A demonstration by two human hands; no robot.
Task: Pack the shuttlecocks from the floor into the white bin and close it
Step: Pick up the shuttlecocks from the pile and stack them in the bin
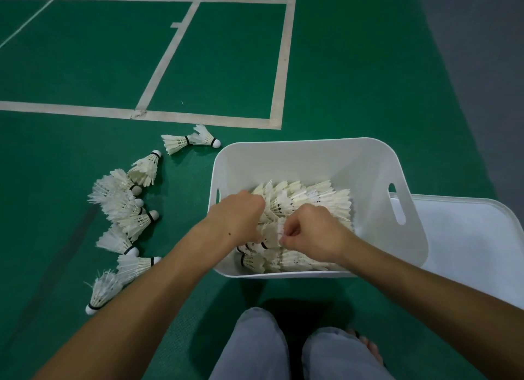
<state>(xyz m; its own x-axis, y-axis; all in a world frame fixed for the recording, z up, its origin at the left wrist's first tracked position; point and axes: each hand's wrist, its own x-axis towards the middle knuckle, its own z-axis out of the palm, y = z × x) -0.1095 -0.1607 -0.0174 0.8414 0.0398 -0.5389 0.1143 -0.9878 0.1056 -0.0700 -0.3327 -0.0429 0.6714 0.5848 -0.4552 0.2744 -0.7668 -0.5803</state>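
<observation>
Green court floor with white lines. Both hands work inside the white bin: left hand and right hand, fingers curled, pinching packed shuttlecocks. Loose shuttlecocks lie left of the bin, nearer the left hand; lid lies right.
</observation>
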